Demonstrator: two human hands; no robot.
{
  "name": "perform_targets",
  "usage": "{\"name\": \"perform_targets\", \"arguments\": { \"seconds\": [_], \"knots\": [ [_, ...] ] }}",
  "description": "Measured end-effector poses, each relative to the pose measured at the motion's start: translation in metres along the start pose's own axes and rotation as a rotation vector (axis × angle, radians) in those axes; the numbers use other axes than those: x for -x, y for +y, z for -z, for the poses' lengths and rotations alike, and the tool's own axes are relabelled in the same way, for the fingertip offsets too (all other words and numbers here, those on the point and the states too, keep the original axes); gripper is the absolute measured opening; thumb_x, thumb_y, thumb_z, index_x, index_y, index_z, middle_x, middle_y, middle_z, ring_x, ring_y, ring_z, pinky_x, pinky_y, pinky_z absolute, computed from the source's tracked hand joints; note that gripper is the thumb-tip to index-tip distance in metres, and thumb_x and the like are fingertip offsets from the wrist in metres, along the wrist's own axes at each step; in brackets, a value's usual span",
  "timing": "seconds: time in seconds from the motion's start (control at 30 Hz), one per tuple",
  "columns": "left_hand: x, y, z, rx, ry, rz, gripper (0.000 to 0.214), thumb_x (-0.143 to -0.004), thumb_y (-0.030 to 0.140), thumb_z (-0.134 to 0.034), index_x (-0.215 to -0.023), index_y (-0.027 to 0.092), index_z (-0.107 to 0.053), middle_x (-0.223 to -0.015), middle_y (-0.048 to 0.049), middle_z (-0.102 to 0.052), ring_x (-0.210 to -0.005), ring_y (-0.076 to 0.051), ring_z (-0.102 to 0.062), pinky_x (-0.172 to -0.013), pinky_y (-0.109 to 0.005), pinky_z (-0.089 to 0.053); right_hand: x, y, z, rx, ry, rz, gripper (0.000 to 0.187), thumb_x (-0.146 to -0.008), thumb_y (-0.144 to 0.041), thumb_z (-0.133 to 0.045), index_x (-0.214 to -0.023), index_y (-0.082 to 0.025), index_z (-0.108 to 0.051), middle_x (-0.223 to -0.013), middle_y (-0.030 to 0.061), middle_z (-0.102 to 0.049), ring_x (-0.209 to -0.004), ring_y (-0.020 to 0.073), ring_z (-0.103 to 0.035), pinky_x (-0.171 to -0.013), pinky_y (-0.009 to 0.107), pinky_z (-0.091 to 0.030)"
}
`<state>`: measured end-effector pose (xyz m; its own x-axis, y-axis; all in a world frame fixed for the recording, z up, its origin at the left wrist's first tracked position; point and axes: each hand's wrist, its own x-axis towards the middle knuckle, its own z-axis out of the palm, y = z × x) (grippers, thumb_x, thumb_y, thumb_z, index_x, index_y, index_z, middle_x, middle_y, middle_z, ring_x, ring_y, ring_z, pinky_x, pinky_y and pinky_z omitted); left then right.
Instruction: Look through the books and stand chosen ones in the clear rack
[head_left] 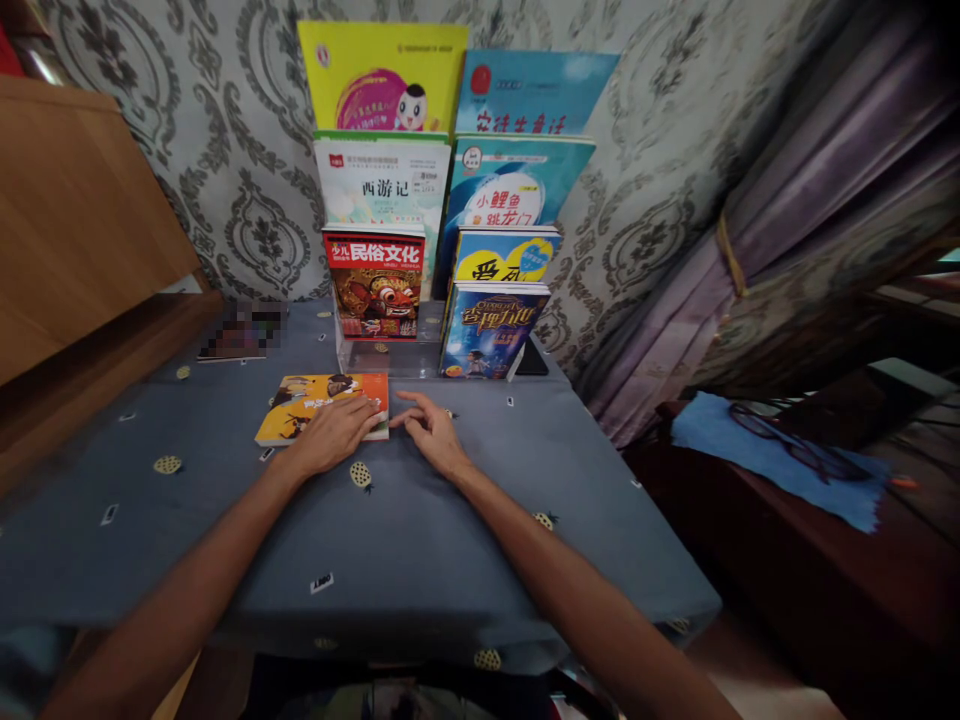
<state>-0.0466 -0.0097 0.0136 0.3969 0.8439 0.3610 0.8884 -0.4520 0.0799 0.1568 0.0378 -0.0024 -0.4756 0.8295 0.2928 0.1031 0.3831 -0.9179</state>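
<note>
An orange and yellow book (311, 400) lies flat on the grey-blue tablecloth (420, 540). My left hand (334, 432) rests flat on the book's near right part, fingers stretched out. My right hand (431, 432) lies on the cloth just right of the book, fingers spread, its fingertips at the book's right edge. Neither hand holds anything.
A clear tiered stand (390, 350) at the table's back holds several upright books, among them a red one (373, 285) and a dark blue one (491, 330). A wooden panel (67, 220) rises at left. Curtains (810, 200) and a blue cloth (780, 455) are at right.
</note>
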Motion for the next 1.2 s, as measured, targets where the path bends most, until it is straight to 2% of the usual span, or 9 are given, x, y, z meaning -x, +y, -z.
{"name": "perform_targets", "arguments": {
  "seconds": [0.27, 0.37, 0.57, 0.63, 0.73, 0.87, 0.97, 1.07, 1.2],
  "knots": [
    [0.002, 0.000, 0.001, 0.015, -0.002, -0.030, 0.047, -0.103, 0.046, -0.031, -0.121, 0.018, -0.064, -0.121, -0.0102, -0.069, -0.120, -0.023, -0.060, -0.105, -0.042, -0.046, 0.002, -0.005, 0.002, 0.045, 0.076, 0.046, 0.043, -0.084, -0.015, -0.047, -0.126, -0.019, -0.056, -0.093, 0.0022, -0.078, -0.077, 0.0162, -0.068, -0.074, 0.028, -0.049],
    [0.004, 0.001, 0.004, 0.027, -0.009, -0.044, 0.046, -0.101, 0.049, -0.036, -0.124, 0.020, -0.063, -0.122, -0.0101, -0.068, -0.121, -0.024, -0.059, -0.106, -0.044, -0.046, 0.004, -0.008, 0.001, 0.093, 0.032, 0.085, 0.043, -0.085, -0.016, -0.048, -0.127, -0.021, -0.057, -0.095, 0.0019, -0.077, -0.079, 0.0166, -0.068, -0.074, 0.028, -0.049],
    [0.004, -0.001, 0.008, 0.071, -0.044, -0.034, 0.045, -0.100, 0.050, -0.039, -0.124, 0.021, -0.063, -0.126, -0.0086, -0.067, -0.123, -0.023, -0.057, -0.108, -0.042, -0.044, 0.007, -0.009, -0.001, 0.282, -0.075, 0.168, 0.034, -0.087, -0.017, -0.051, -0.117, -0.021, -0.066, -0.092, 0.0039, -0.075, -0.084, 0.0193, -0.068, -0.085, 0.034, -0.050],
    [0.003, -0.010, 0.011, 0.089, -0.043, 0.012, 0.043, -0.101, 0.047, -0.036, -0.119, 0.022, -0.066, -0.123, -0.0071, -0.069, -0.119, -0.022, -0.060, -0.105, -0.040, -0.046, 0.008, -0.010, -0.001, 0.306, -0.080, 0.175, 0.033, -0.088, -0.018, -0.052, -0.117, -0.021, -0.066, -0.092, 0.0040, -0.075, -0.083, 0.0187, -0.068, -0.082, 0.032, -0.050],
    [0.004, -0.038, 0.015, 0.023, -0.006, 0.163, 0.040, -0.100, 0.041, -0.035, -0.109, 0.021, -0.069, -0.116, -0.0091, -0.071, -0.111, -0.024, -0.063, -0.101, -0.041, -0.048, 0.008, -0.012, -0.001, 0.338, -0.092, 0.181, 0.032, -0.088, -0.020, -0.052, -0.117, -0.021, -0.066, -0.094, 0.0042, -0.075, -0.081, 0.0179, -0.068, -0.077, 0.030, -0.051],
    [0.013, -0.082, 0.017, -0.124, -0.011, 0.424, 0.041, -0.096, 0.039, -0.037, -0.118, 0.016, -0.064, -0.121, -0.0138, -0.067, -0.111, -0.026, -0.062, -0.097, -0.040, -0.049, 0.010, -0.015, -0.001, 0.355, -0.112, 0.179, 0.032, -0.089, -0.020, -0.050, -0.118, -0.020, -0.065, -0.092, 0.0049, -0.076, -0.077, 0.0185, -0.068, -0.075, 0.030, -0.051],
    [0.021, -0.099, 0.020, -0.114, -0.057, 0.464, 0.046, -0.096, 0.043, -0.036, -0.125, 0.017, -0.060, -0.125, -0.0120, -0.066, -0.114, -0.025, -0.061, -0.099, -0.038, -0.047, 0.010, -0.015, -0.001, 0.371, -0.119, 0.192, 0.032, -0.090, -0.020, -0.050, -0.118, -0.020, -0.065, -0.095, 0.0053, -0.076, -0.081, 0.0189, -0.069, -0.078, 0.031, -0.051],
    [0.023, -0.092, 0.027, -0.154, -0.107, 0.489, 0.047, -0.095, 0.046, -0.036, -0.123, 0.018, -0.063, -0.121, -0.0122, -0.068, -0.110, -0.027, -0.063, -0.094, -0.038, -0.049, 0.010, -0.014, 0.000, 0.435, -0.102, 0.207, 0.031, -0.090, -0.019, -0.051, -0.117, -0.021, -0.065, -0.096, 0.0051, -0.076, -0.082, 0.0193, -0.069, -0.078, 0.030, -0.050],
    [0.025, -0.062, 0.043, -0.227, -0.201, 0.553, 0.050, -0.095, 0.053, -0.035, -0.110, 0.020, -0.069, -0.108, -0.0127, -0.073, -0.098, -0.030, -0.068, -0.079, -0.037, -0.050, 0.007, -0.011, 0.007, 0.563, -0.023, 0.192, 0.027, -0.091, -0.021, -0.053, -0.113, -0.022, -0.067, -0.094, 0.0070, -0.075, -0.084, 0.0218, -0.068, -0.079, 0.032, -0.048]
  ]
}}
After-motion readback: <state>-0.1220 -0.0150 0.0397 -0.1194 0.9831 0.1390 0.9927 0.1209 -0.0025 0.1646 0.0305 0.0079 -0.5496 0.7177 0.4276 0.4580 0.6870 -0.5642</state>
